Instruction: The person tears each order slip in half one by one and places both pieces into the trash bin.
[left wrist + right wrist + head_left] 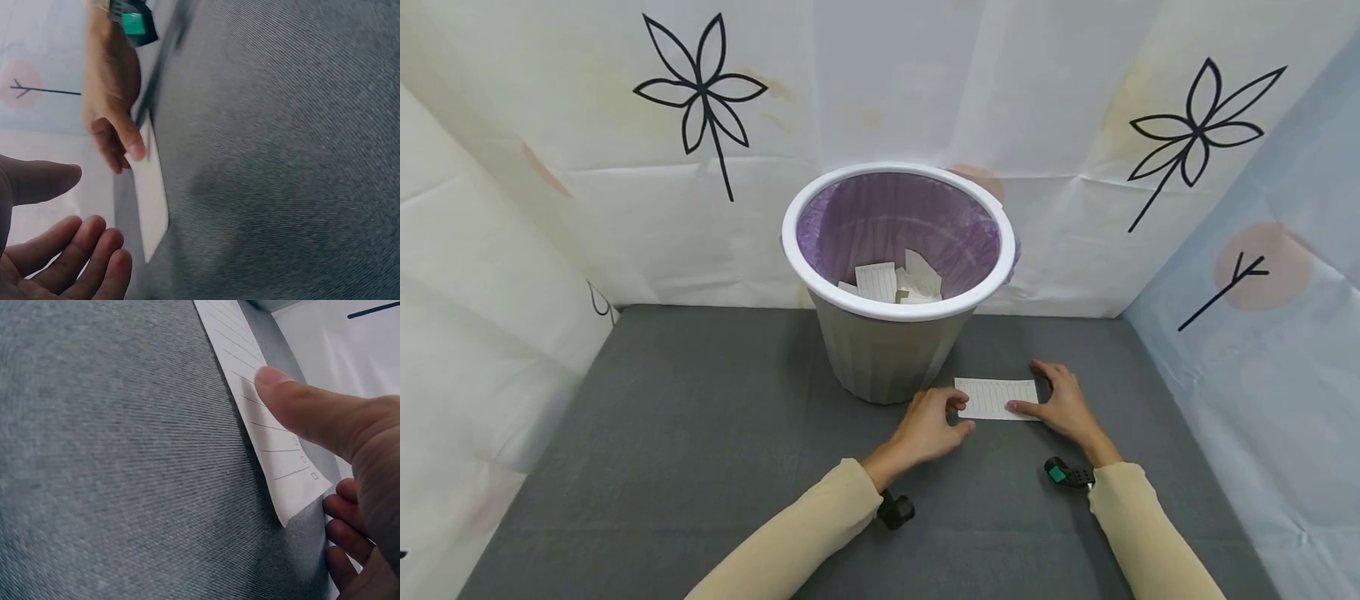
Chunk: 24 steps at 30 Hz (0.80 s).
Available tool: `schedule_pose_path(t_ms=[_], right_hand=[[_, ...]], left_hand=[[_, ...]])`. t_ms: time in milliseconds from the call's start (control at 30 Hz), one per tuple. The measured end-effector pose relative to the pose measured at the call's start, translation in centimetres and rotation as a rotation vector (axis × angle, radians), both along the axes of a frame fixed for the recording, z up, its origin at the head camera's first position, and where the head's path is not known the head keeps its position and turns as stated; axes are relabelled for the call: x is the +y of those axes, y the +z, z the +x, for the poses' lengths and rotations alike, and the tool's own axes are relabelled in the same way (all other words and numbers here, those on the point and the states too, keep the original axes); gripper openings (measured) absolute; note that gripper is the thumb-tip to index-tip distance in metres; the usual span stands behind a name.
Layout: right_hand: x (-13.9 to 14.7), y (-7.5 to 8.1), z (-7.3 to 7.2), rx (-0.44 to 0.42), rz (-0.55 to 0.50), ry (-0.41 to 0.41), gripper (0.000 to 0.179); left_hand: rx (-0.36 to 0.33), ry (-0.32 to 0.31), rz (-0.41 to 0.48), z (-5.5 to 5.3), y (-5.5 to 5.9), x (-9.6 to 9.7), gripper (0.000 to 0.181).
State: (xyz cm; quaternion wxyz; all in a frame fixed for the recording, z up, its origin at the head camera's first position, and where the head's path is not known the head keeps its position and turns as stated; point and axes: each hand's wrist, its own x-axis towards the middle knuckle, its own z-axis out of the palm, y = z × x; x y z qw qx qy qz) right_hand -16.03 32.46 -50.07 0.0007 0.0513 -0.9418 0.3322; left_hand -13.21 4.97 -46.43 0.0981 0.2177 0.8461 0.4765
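A small lined sheet of paper [995, 397] lies on the dark grey table, right of the bin's foot. My right hand [1067, 406] is at its right end, the thumb [294, 403] lying over the printed lines and the other fingers spread past the edge. At the left end is my left hand [928, 425], thumb apart from loosely bent fingers [87, 256], nothing between them. Small printed boxes run along one side of the sheet in the right wrist view.
Behind the hands stands a ribbed bin [880, 354] with a white rim and purple liner, holding several pieces of paper [876, 282]. White cloth walls with black flower drawings [702, 87] enclose the grey table [700, 433] at the back and sides.
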Motion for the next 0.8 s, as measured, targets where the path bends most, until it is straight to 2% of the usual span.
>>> schedule_pose_path(t_ms=[133, 367, 800], right_hand=[[-0.1, 0.0, -0.1, -0.012, 0.013, 0.011, 0.091], [-0.1, -0.2, 0.0, -0.021, 0.011, 0.014, 0.086], [0.4, -1.0, 0.2, 0.034, -0.063, 0.041, 0.058]], left_hand=[[0.012, 0.050, -0.040, -0.2, -0.8, 0.5, 0.040], [0.035, 0.085, -0.091, -0.7, -1.8, 1.6, 0.047], [0.057, 0.086, -0.135, -1.7, -3.5, 3.0, 0.061]])
